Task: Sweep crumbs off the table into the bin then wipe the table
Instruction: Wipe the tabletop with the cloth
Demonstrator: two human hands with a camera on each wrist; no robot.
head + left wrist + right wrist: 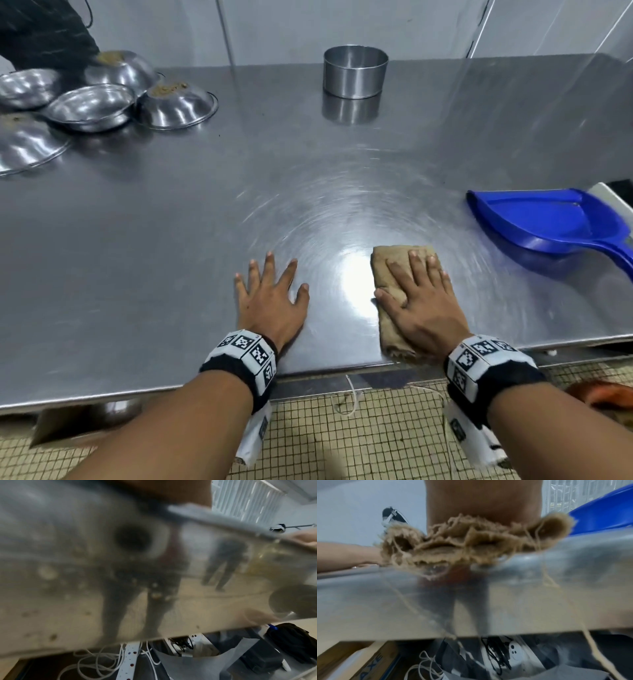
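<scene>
At the near edge of the steel table (144,274) the right hand (416,301) lies flat, fingers straight and slightly spread, pressing on a folded tan cloth (388,270); its near end reaches the table's edge; the left hand (270,301) rests palm-down on bare metal just to the left, fingers splayed, holding nothing. The right wrist view alone shows the cloth's frayed, fuzzy hem (471,545) with loose threads hanging over the blurred front lip of the table, and a cardboard box and white cables beneath; the left wrist view, badly blurred, gives only the reflective lip and a white power strip (128,660) among tangled cords below; neither shows fingers. From the head view, curved wipe streaks shine on the brushed surface beyond the hands; to the right lies a glossy blue plastic dustpan (548,222), wedge-shaped, overhanging the table's right edge; further back stands a plain cylindrical metal container (354,72); at far left a cluster of round polished metal bowls (92,106), some upturned, carrying brownish crumbs (168,89) on their bases.
</scene>
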